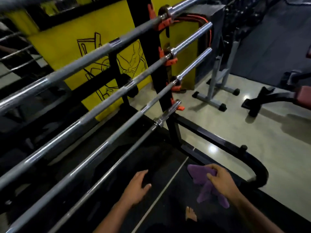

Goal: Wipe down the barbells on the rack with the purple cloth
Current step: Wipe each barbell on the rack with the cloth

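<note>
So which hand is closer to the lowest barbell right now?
Left. The left hand hovers open just right of the lowest barbell; the right hand, holding the purple cloth, is farther right.

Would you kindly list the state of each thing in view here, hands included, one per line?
purple cloth: bunched, gripped by the right hand, off the bars.
right hand: fingers curled round the cloth.
left hand: open, holding nothing, below the bars.
barbells: lying across the rack, untouched by either hand.
rack: upright, orange hooks carrying the bars.
</note>
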The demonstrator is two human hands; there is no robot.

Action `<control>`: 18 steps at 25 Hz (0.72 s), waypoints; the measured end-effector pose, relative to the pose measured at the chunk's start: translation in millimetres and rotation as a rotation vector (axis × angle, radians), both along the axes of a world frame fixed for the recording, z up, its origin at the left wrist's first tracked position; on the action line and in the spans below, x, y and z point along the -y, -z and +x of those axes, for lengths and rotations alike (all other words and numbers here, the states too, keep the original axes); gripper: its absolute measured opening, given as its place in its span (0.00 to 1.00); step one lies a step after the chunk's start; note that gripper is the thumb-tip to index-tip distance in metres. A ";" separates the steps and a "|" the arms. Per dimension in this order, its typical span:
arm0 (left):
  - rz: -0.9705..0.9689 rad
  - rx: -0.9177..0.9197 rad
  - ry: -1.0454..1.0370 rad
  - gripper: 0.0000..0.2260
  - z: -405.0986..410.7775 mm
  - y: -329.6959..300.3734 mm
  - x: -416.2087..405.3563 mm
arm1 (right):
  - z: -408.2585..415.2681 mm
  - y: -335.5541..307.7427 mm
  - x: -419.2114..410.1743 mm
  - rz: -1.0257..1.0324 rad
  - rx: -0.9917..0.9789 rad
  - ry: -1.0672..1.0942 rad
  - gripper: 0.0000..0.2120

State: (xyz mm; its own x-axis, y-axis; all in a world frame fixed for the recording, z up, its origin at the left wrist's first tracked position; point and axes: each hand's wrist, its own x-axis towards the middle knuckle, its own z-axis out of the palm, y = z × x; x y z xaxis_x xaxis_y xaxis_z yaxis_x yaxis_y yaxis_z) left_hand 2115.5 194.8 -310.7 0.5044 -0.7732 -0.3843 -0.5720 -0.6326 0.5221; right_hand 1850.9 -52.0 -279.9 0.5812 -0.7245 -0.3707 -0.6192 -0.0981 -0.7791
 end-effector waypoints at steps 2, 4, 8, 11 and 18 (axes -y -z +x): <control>-0.053 0.054 -0.040 0.28 31.6 -9.6 35.1 | 32.5 -3.3 38.2 -0.024 -0.003 -0.001 0.15; -0.133 0.126 -0.038 0.27 55.0 -26.1 61.0 | 60.6 -7.7 67.6 -0.037 -0.007 -0.005 0.12; -0.247 0.370 0.115 0.28 126.2 -47.1 131.8 | 130.8 -18.5 135.7 -0.112 0.043 0.034 0.13; -0.249 0.418 0.233 0.31 179.9 -59.9 186.6 | 181.3 -27.2 177.4 -0.121 0.072 0.178 0.10; -0.172 0.361 0.360 0.29 229.7 -48.8 264.1 | 293.1 -2.0 244.3 -0.282 0.156 0.217 0.08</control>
State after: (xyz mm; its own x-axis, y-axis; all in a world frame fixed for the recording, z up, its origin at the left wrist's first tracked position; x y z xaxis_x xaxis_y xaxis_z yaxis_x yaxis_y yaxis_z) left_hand 2345.2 -69.3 -261.8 0.2724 -0.9582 -0.0877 -0.8992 -0.2859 0.3312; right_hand 2143.9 -296.3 -277.9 0.4369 -0.8976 -0.0585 -0.5257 -0.2020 -0.8263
